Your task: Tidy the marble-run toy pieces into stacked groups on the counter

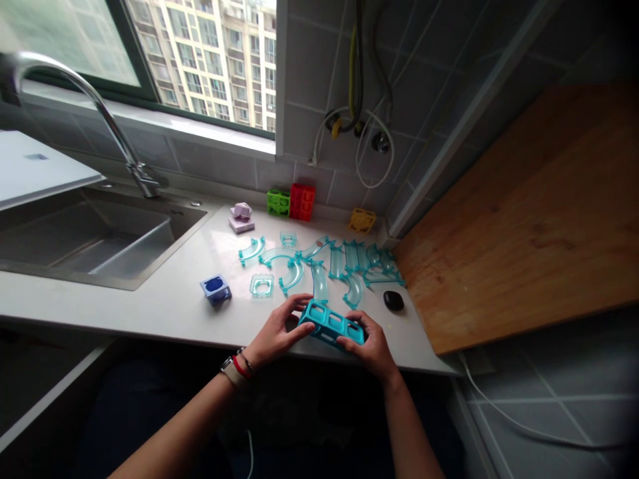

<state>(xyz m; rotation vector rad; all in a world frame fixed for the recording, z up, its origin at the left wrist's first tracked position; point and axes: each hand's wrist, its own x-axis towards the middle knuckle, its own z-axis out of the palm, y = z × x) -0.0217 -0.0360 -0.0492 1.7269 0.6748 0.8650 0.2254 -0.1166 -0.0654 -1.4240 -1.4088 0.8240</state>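
A teal block row (333,322) with several square openings is held near the counter's front edge. My left hand (283,330) grips its left end, thumb in front and fingers behind. Its right end sits in my right hand (371,346), closed around it. Just beyond lie several clear teal track pieces (319,282), some curved and some straight. Left of them is a clear square frame (261,285) with a round hole. A blue cube-like block (215,289) with a round opening stands farther left.
Against the back wall stand green blocks (278,203), red blocks (302,202) and a yellow block (362,220). Pale purple pieces (242,218) are by the sink (150,266). A black rounded object (393,301) lies near the wooden board (524,226) on the right.
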